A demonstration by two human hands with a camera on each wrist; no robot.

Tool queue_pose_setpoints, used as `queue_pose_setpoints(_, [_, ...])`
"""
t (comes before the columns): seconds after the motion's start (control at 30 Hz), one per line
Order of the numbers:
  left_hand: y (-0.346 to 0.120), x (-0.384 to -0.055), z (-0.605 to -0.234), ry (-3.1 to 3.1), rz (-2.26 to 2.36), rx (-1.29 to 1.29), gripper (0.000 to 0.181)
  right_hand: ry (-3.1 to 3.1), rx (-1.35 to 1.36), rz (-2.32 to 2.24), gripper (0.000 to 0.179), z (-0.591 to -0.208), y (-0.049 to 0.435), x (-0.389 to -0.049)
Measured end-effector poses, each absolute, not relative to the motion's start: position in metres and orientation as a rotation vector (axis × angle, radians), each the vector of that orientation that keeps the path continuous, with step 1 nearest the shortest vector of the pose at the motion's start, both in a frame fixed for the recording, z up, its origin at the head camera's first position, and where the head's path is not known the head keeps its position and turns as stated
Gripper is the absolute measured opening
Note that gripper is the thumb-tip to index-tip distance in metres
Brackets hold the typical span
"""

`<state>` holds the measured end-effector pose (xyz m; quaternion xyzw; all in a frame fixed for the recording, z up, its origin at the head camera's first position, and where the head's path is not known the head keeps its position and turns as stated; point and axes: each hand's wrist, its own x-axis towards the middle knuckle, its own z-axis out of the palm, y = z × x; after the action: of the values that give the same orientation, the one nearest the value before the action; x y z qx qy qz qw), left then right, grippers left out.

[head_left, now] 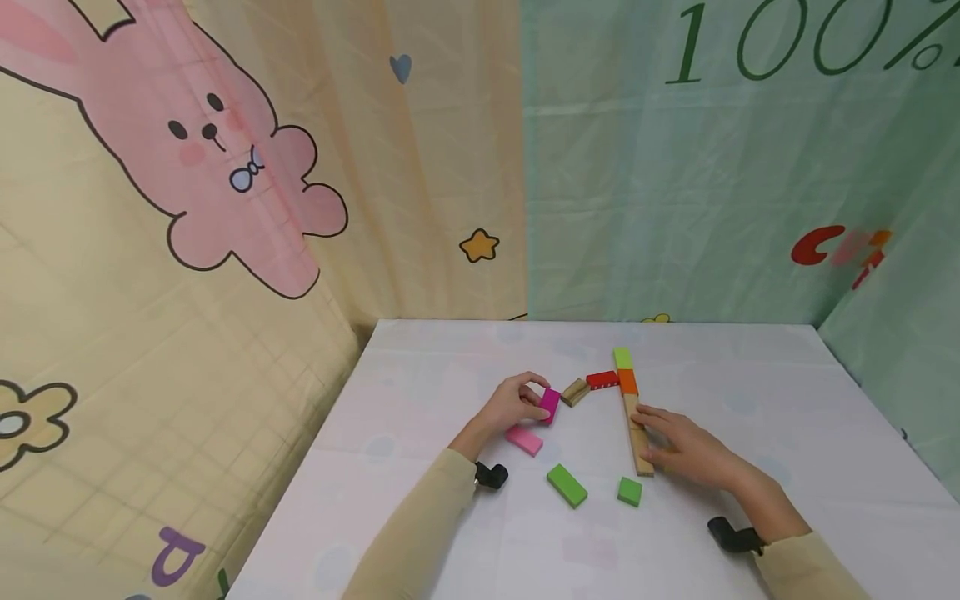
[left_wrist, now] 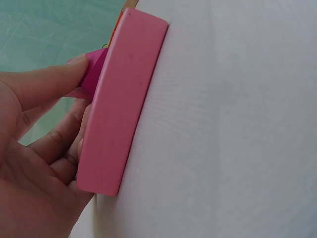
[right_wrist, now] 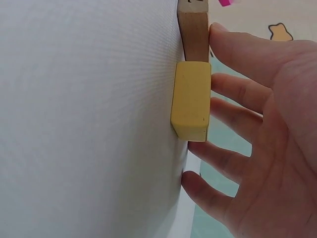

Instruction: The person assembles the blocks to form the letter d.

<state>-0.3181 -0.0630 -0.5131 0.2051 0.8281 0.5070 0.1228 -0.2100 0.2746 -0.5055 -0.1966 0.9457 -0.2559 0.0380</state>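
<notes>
My left hand [head_left: 517, 402] pinches a magenta block [head_left: 551, 406] between thumb and fingers, at the left end of a bent line of blocks. Next to it lies a tan wooden block [head_left: 575, 392], then a red block [head_left: 602, 380]. In the left wrist view, a pink block [left_wrist: 124, 104] partly covers the magenta block [left_wrist: 94, 74]. My right hand [head_left: 690, 447] is beside a straight row of wooden blocks [head_left: 637, 442], its index fingertip and thumb right at their side. An orange block [head_left: 627, 382] and a lime block [head_left: 622, 358] continue that row at the far end.
Nearer the front lie a long green block [head_left: 567, 486] and a small green block [head_left: 630, 492]. The right wrist view has a yellow-looking block [right_wrist: 192, 96] in front of a wooden one. Printed curtains [head_left: 450, 150] hang behind the white table [head_left: 420, 367].
</notes>
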Motion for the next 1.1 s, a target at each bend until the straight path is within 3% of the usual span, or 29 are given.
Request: queue_pose_setpoints(1.1, [-0.045, -0.311, -0.512, 2.482, 1.359, 0.615, 0.04, 2.905, -0.664, -0.801, 0.065, -0.505, 0.275, -0.209])
